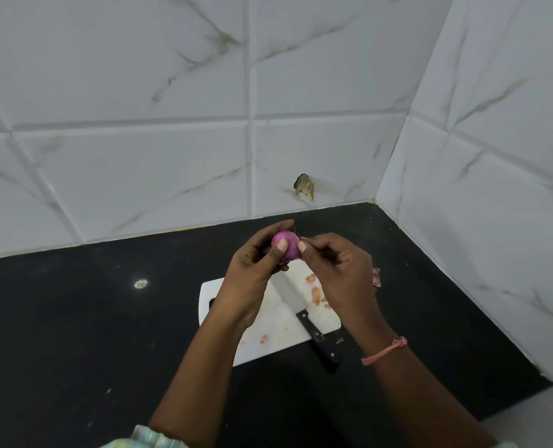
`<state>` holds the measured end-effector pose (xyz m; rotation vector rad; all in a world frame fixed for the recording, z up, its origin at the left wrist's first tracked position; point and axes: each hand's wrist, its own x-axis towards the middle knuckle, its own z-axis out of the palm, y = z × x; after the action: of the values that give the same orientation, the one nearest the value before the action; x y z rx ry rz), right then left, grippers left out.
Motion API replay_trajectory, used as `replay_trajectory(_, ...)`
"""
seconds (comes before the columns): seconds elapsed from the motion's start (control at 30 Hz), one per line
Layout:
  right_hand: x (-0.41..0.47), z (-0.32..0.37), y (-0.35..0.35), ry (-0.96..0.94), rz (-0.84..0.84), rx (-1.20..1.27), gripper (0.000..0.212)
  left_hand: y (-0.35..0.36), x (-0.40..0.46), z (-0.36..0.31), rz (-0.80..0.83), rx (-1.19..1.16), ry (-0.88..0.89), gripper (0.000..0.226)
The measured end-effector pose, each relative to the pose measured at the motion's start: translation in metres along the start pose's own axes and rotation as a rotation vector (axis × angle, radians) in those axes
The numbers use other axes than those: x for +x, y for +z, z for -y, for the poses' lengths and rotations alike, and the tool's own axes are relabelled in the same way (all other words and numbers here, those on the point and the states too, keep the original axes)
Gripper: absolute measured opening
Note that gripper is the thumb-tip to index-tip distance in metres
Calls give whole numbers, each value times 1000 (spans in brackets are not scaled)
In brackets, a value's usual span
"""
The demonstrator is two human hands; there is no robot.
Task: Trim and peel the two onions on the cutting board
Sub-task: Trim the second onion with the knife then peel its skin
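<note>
Left hand (255,270) grips a purple onion (286,246) raised above the white cutting board (262,331), fingers curled behind it and the thumb pressed on its front. Right hand (336,270) meets the onion's right side, thumb and forefinger pinched together at its edge; whether they hold a strip of skin is too small to tell. A pink thread band (385,350) circles the right wrist. On the board lies a knife (304,313), blade toward the hands, its black handle reaching past the board's near edge onto the black counter (74,318). Orange-pink peel scraps (315,292) lie scattered right of the blade
</note>
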<state>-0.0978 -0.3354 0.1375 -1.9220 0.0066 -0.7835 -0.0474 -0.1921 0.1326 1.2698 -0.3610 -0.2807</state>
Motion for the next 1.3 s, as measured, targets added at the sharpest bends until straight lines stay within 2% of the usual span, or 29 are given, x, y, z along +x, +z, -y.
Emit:
replay_trajectory(0.33, 5, 8, 2, 139, -46, 139, 7, 1, 0, -2, -7, -66, 10, 46)
replay_trajectory(0.5, 1, 17, 4, 87, 23, 186, 15, 0, -1, -4, -25, -17, 45, 44)
replay_trajectory(0.67, 3, 18, 4, 108, 8, 204, 10, 1, -2, -3, -28, -7, 73, 45)
replay_trajectory(0.83, 4, 18, 3, 103, -6, 161, 19, 1, -2, 0, -37, 17, 87, 44)
replay_trajectory(1.07, 6, 14, 3, 99, -25, 93, 14, 1, -1, -1, -46, -15, 73, 46)
replay_trajectory(1.2, 8, 15, 2, 122, -38, 121, 11, 2, -1, -2, -39, -85, 64, 43)
replay_trajectory(1.3, 7, 21, 4, 124, -3, 163, 7, 2, -1, -2, -49, -49, 71, 45)
